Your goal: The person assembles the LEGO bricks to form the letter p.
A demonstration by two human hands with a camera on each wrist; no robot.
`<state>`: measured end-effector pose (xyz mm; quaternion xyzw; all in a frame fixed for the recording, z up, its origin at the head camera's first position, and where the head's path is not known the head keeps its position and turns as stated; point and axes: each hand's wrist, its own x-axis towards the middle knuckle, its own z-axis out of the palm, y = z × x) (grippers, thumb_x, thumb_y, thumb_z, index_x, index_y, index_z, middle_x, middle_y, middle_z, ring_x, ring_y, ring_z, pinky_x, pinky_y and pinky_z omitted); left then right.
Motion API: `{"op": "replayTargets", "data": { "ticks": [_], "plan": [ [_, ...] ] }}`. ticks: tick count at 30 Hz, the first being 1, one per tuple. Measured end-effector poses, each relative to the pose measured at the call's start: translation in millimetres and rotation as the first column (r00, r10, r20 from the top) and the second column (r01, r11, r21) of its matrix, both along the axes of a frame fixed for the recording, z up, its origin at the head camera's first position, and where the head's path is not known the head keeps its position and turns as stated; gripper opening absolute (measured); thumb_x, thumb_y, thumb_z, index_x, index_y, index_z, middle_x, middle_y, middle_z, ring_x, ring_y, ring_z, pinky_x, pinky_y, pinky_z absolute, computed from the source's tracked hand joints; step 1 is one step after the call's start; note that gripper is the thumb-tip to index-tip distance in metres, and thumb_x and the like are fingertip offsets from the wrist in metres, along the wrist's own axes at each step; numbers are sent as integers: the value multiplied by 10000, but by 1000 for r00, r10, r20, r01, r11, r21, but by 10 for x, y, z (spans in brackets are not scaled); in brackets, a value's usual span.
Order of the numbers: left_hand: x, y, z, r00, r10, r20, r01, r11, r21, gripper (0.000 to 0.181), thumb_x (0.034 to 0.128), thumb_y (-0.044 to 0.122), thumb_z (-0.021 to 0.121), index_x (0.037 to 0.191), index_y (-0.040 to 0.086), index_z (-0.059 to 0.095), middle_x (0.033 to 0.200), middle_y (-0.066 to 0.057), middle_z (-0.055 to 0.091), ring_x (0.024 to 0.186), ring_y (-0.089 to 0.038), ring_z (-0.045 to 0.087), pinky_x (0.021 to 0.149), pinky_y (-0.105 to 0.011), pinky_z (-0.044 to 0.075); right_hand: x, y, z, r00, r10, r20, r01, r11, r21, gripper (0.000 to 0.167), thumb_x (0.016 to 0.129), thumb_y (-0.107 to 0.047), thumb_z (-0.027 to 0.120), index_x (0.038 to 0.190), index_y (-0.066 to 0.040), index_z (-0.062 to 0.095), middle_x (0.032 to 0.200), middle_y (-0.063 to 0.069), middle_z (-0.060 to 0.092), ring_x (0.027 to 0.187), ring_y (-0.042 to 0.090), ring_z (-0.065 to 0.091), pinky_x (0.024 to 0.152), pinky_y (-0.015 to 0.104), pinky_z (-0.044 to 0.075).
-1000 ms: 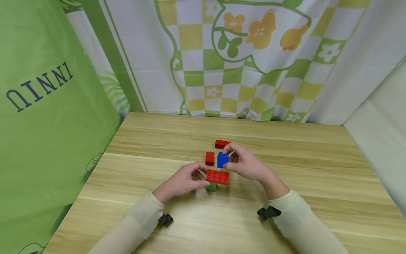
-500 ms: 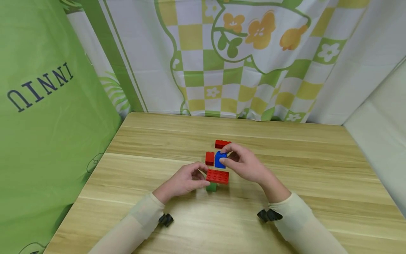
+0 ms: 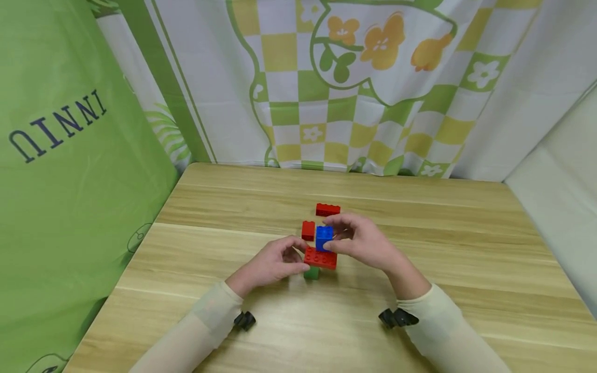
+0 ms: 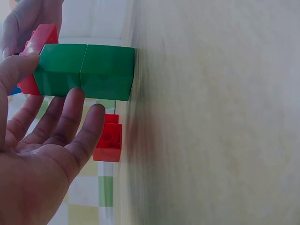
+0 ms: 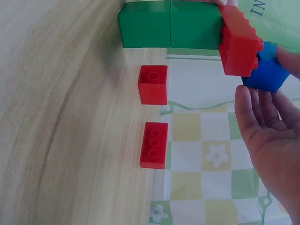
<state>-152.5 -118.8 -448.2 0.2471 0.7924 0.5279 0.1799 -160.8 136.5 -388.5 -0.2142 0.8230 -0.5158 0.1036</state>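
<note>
A stack of two green bricks (image 4: 84, 70) stands upright on the table with a long studded red brick (image 3: 314, 258) on top, which juts out to the right. My left hand (image 3: 272, 263) holds this stack from the left, thumb and fingers near the joint of red and green. My right hand (image 3: 366, 242) pinches a blue brick (image 3: 324, 237) between thumb and fingers at the right part of the red brick's top. In the right wrist view, the blue brick (image 5: 267, 70) is tilted against the red brick's studs; whether it is seated cannot be told.
A short red brick (image 3: 308, 230) stands on the wooden table (image 3: 420, 217) behind the stack. Farther back lies a longer red brick (image 3: 328, 210). A patterned curtain (image 3: 312, 111) hangs along the table's far edge, and green cloth (image 3: 84, 207) hangs at the left.
My right hand has moved the blue brick from behind the stack slightly toward me, over the red brick, and tipped it so its studs show. My left hand stays at the stack.
</note>
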Motion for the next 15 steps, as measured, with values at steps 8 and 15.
{"op": "replayTargets", "data": {
  "ticks": [8, 15],
  "plan": [
    [34, 3, 72, 1000, 0, 8, 0, 1000, 17, 359, 904, 174, 729, 1225, 95, 589, 1162, -29, 622, 966, -217, 611, 859, -398, 517, 25, -22, -17, 997, 76, -10, -76, 996, -40, 390, 800, -142, 826, 1148, -89, 659, 1069, 56, 642, 929, 231, 647, 788, 334, 556],
    [17, -7, 23, 1000, -8, 7, 7, 1000, 27, 337, 887, 265, 751, 1166, 145, 605, 1072, -28, 638, 945, -190, 608, 836, -356, 522, 78, -47, 3, 997, 79, -9, -79, 996, -38, 369, 801, -144, 826, 1128, -123, 656, 1064, 33, 642, 941, 213, 642, 811, 398, 550]
  ]
}}
